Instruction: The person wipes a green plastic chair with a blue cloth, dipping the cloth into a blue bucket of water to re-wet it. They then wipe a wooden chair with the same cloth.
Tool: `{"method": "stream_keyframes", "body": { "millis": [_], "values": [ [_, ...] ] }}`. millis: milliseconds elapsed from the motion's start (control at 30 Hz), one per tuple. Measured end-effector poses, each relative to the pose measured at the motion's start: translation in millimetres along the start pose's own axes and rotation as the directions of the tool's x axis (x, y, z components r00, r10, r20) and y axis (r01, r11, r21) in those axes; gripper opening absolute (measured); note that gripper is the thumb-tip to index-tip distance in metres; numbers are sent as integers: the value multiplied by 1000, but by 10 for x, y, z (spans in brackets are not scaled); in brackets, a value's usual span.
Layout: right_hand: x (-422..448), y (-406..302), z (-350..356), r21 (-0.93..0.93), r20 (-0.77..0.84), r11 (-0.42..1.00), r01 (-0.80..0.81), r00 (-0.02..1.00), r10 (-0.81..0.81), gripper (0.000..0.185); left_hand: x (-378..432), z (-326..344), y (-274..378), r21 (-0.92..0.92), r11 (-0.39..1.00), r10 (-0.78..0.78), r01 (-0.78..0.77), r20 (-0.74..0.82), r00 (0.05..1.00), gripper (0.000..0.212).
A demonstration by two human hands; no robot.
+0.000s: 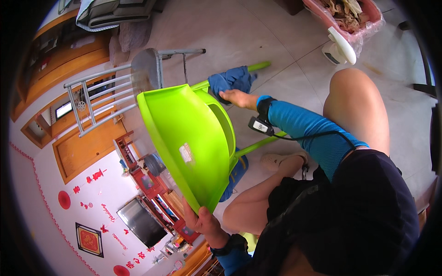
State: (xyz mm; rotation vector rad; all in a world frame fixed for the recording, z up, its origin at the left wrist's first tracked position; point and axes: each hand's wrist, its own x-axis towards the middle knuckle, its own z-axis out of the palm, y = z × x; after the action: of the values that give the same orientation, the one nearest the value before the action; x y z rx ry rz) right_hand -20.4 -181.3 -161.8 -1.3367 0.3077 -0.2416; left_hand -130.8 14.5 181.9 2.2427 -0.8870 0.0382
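A lime-green plastic chair (186, 131) is tilted up before me, its broad panel facing me with a worn whitish label (185, 153) on it. My left hand (207, 220) grips the panel's lower rim, thumb on the near face. My right hand (238, 98) presses a blue cloth (229, 81) around one green leg (259, 66), whose end sticks out beyond the cloth. A second leg (260, 144) runs beneath my right forearm. A small black device with a cable is strapped at my right wrist.
A grey metal folding chair (157, 69) stands just beyond the green one. A pink, plastic-lined waste bin (371, 15) holds crumpled paper, with a white-handled object (342, 48) beside it. Past the chairs are a red cabinet (145, 183) and a television (141, 220).
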Motion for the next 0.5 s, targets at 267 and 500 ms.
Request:
{"method": "stream_keyframes", "body": {
  "millis": [267,500],
  "values": [
    [65,-481,-321,967,-228,179,181,927,297,39,-55,-72,-14,37,999,-1,-1,45,999,65],
    [143,556,-787,528,-488,809,-258,687,538,39,-83,-90,-41,54,998,-26,26,-2,1000,67]
  ]
}}
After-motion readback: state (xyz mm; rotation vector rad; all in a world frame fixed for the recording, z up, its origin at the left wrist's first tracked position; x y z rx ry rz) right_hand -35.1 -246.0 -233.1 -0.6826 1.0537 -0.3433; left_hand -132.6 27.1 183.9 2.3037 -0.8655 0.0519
